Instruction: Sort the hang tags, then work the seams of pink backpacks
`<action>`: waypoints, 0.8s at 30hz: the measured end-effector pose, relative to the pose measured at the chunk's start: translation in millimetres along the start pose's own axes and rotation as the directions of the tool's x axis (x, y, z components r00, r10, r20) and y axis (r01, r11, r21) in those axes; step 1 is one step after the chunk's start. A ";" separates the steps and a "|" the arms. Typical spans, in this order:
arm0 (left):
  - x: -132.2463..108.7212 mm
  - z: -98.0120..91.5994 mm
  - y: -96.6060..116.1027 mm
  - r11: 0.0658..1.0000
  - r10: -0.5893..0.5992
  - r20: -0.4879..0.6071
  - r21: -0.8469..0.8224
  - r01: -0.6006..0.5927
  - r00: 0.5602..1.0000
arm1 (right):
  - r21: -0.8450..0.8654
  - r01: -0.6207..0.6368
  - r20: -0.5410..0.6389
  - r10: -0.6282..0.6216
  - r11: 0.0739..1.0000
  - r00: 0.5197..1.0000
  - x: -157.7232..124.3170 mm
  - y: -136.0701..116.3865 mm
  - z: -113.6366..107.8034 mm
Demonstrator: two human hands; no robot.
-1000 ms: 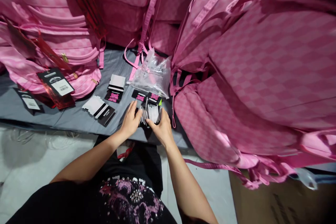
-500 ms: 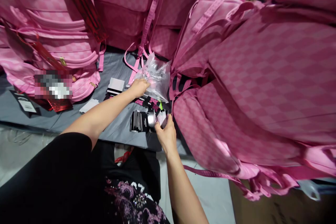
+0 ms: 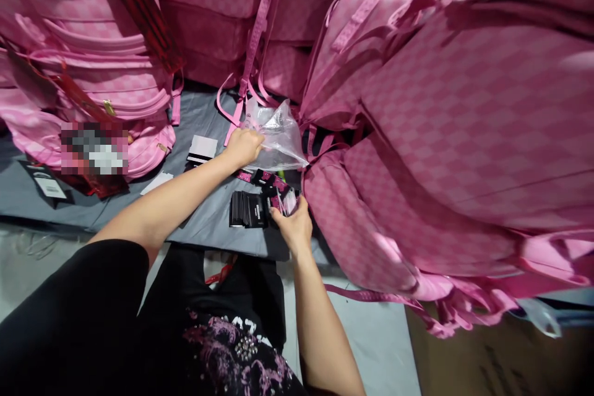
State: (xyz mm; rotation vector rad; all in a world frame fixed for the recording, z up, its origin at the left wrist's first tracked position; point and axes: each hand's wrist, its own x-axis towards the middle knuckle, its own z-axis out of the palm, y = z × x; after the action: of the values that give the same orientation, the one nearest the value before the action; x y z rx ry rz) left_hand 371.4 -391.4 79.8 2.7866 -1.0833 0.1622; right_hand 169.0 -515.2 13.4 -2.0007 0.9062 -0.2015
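Observation:
A clear plastic bag [image 3: 281, 136] lies crumpled on the grey-covered table, and my left hand [image 3: 245, 147] is closed on its near left side. Close to the table's front edge my right hand [image 3: 296, 223] is wrapped round a bunch of cards [image 3: 286, 200], thumb on the near side. Immediately left of it sits a row of black cards [image 3: 247, 209], packed on edge. Between the bag and the cards lie black and pink tags [image 3: 266, 179], partly covered by the bag.
Pink checkered backpacks [image 3: 464, 130] crowd the right side and the back. Another pink bag [image 3: 116, 86] with red tags stands at left. A small stack of white and black cards [image 3: 203, 147] rests beside my left forearm.
My left hand has shifted slightly left, and the plastic bag is now flatter and spread toward the right. My right hand has drawn its cards a little away from the black row.

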 end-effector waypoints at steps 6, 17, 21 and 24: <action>-3.2 1.4 6.1 0.999 0.046 0.034 0.001 -0.046 0.998 | 0.584 -0.285 0.348 0.083 0.760 0.934 -8.7 10.9 -45.0; -3.3 -19.7 10.4 0.997 0.075 0.036 0.031 -0.077 0.997 | 0.641 -0.376 0.461 0.056 0.668 0.885 11.8 -8.9 -20.2; -6.5 -11.8 7.8 0.998 0.051 0.088 0.027 -0.054 0.995 | 0.641 -0.308 0.426 0.008 0.703 0.904 1.3 20.5 -34.9; -8.8 -7.7 14.7 0.996 0.083 0.073 -0.036 -0.080 0.994 | 0.604 -0.221 0.398 -0.049 0.765 0.916 -0.4 16.8 -38.6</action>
State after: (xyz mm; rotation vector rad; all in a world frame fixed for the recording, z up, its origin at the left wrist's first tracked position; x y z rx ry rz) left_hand 354.6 -394.9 87.5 2.7407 -1.2065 0.0493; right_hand 142.1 -546.2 22.6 -1.2800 0.5583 -0.0365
